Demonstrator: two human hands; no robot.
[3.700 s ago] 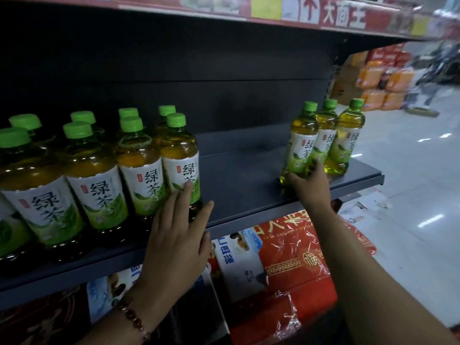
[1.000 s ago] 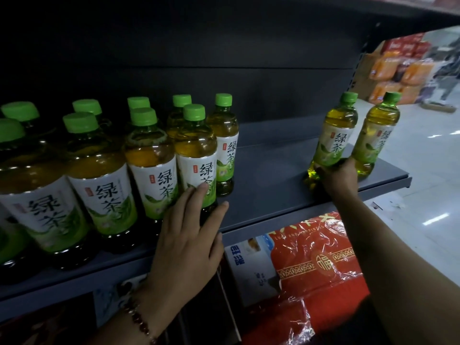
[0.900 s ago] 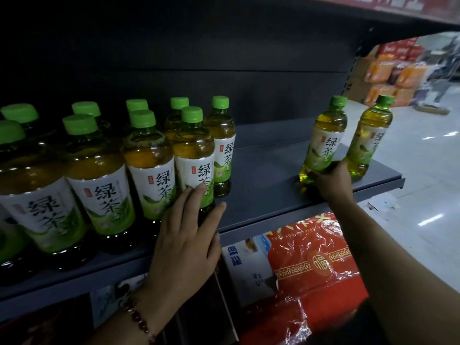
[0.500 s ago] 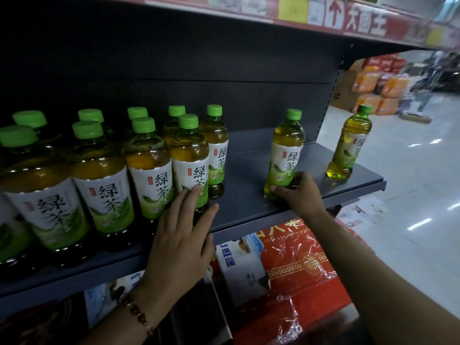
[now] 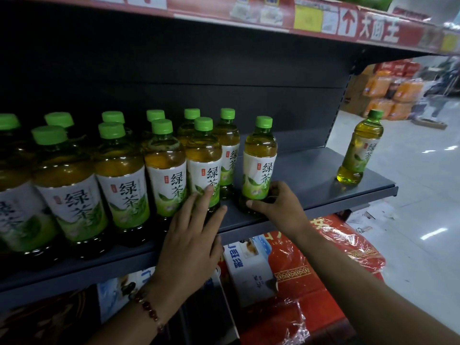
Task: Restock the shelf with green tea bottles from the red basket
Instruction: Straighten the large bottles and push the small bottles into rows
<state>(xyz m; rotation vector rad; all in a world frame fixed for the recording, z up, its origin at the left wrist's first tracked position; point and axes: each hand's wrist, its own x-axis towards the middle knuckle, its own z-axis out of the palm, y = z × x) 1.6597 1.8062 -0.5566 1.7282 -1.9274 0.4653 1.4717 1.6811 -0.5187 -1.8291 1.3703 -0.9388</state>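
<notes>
Several green tea bottles (image 5: 119, 180) with green caps stand in rows on the left of the dark grey shelf (image 5: 311, 192). My left hand (image 5: 191, 235) lies flat with spread fingers against the front bottle (image 5: 205, 160) at the right end of the rows. My right hand (image 5: 276, 207) grips the base of another bottle (image 5: 258, 158) standing upright just right of the rows. A lone bottle (image 5: 358, 148) stands near the shelf's right end. The red basket is out of sight.
A red price strip (image 5: 249, 13) runs along the shelf above. Red and white wrapped packages (image 5: 298, 282) fill the level below. Orange stacked goods (image 5: 388, 95) sit down the aisle on the right, beyond a glossy floor.
My right hand has slid one bottle leftward along the shelf, from the right end up to the rows. One bottle stays alone at the right. My left hand has kept its place.
</notes>
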